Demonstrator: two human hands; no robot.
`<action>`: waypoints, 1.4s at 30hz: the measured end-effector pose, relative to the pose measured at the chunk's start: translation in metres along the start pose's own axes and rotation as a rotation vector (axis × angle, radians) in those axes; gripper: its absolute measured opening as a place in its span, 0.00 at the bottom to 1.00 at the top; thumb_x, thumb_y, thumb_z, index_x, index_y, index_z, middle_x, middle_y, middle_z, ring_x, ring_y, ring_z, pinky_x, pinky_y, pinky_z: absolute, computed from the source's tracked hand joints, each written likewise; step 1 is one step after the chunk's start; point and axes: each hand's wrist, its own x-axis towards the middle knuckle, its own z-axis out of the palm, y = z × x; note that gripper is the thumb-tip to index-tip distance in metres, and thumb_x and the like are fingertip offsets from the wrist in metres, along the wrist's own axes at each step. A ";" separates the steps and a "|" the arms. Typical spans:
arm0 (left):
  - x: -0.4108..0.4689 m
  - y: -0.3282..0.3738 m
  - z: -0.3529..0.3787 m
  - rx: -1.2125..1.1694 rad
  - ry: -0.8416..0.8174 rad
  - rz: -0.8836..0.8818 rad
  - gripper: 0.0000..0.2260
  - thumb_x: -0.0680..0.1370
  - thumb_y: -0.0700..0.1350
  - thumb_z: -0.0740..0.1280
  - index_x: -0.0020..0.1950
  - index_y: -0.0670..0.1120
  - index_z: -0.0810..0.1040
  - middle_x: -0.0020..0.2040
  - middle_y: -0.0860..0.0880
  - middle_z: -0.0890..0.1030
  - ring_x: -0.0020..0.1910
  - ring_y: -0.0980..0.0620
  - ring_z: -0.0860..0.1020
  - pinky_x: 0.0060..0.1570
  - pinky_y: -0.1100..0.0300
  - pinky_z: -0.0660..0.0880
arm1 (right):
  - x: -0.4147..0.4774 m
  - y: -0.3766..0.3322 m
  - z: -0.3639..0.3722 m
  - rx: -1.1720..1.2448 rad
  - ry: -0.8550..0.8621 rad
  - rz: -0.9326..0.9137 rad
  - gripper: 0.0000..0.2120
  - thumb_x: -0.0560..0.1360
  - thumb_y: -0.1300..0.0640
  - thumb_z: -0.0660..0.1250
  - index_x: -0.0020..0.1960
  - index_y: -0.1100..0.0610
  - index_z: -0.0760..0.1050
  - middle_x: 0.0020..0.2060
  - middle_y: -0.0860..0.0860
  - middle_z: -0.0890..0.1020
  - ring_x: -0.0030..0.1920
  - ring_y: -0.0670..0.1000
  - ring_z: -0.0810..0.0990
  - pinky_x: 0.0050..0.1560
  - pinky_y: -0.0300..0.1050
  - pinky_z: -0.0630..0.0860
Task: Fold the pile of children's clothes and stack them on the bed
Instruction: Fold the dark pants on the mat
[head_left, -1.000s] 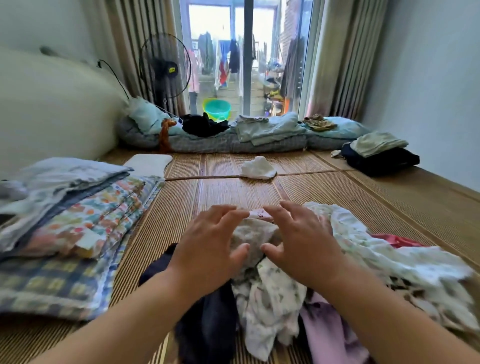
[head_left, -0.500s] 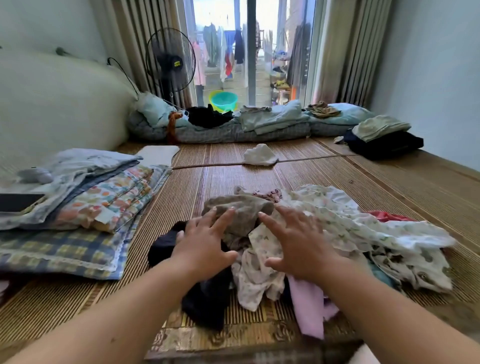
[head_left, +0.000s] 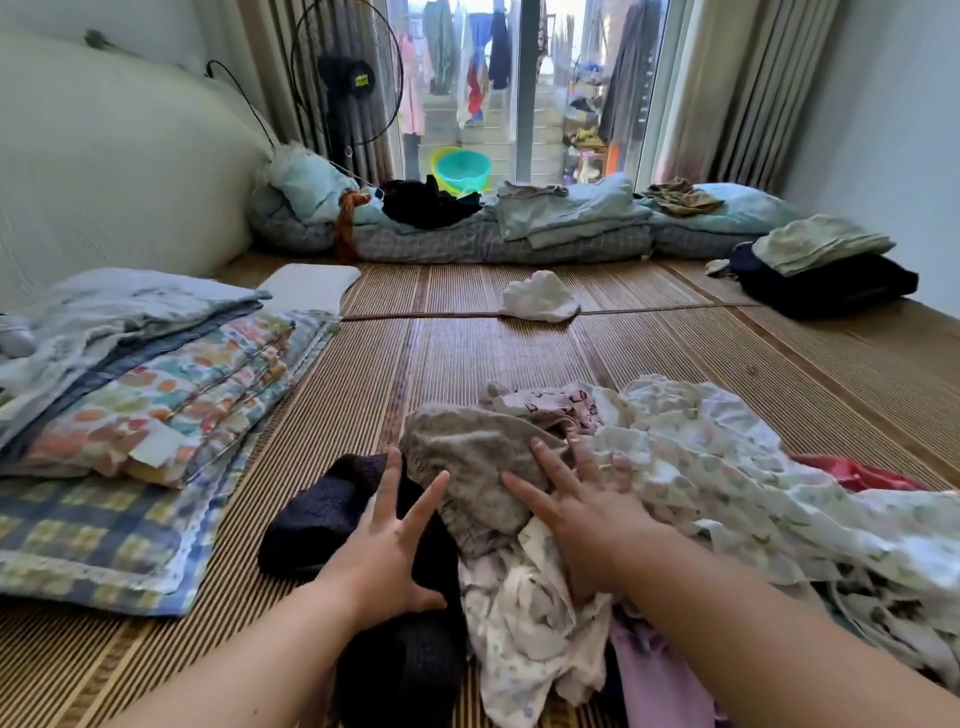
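A loose pile of children's clothes lies on the bamboo mat (head_left: 363, 395) of the bed in front of me. It holds a dark navy garment (head_left: 322, 514), a beige-grey garment (head_left: 467, 457), a white floral-print garment (head_left: 727, 478), a pink patterned piece (head_left: 550, 405), a lilac piece (head_left: 660, 680) and a red piece (head_left: 852, 473). My left hand (head_left: 389, 551) is spread flat on the navy garment. My right hand (head_left: 582, 499), fingers straight, presses on the beige and floral cloth. Neither hand grips anything.
Folded quilts and blankets (head_left: 130, 389) are stacked on the left. A white cloth (head_left: 540, 296) lies mid-mat. Bedding (head_left: 519, 223) lines the far edge below the window, with a fan (head_left: 348, 73) behind. Dark and green folded clothes (head_left: 821, 265) sit at the far right.
The view has dropped and moved closer to the pile. Both hands have lowered from hovering over the clothes to pressing flat on them, the left spreading onto the navy garment.
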 end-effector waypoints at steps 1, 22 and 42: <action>0.009 -0.001 0.004 0.006 -0.002 0.042 0.56 0.66 0.61 0.75 0.61 0.73 0.23 0.63 0.52 0.13 0.77 0.42 0.39 0.73 0.55 0.60 | 0.006 0.002 0.005 0.004 -0.022 -0.003 0.58 0.69 0.46 0.73 0.73 0.38 0.26 0.71 0.50 0.23 0.72 0.65 0.26 0.66 0.74 0.36; 0.126 0.148 0.057 -0.017 -0.109 0.383 0.46 0.67 0.60 0.73 0.68 0.78 0.40 0.74 0.57 0.27 0.77 0.41 0.48 0.73 0.48 0.60 | -0.031 0.163 0.067 0.288 -0.200 0.250 0.61 0.57 0.32 0.76 0.75 0.35 0.37 0.76 0.50 0.31 0.77 0.63 0.40 0.72 0.63 0.52; 0.123 0.273 0.083 -0.029 -0.137 0.449 0.51 0.70 0.53 0.71 0.67 0.73 0.28 0.71 0.54 0.21 0.77 0.41 0.48 0.70 0.48 0.66 | -0.098 0.238 0.108 0.355 -0.051 0.493 0.53 0.63 0.30 0.69 0.76 0.37 0.40 0.78 0.51 0.38 0.76 0.60 0.36 0.71 0.69 0.43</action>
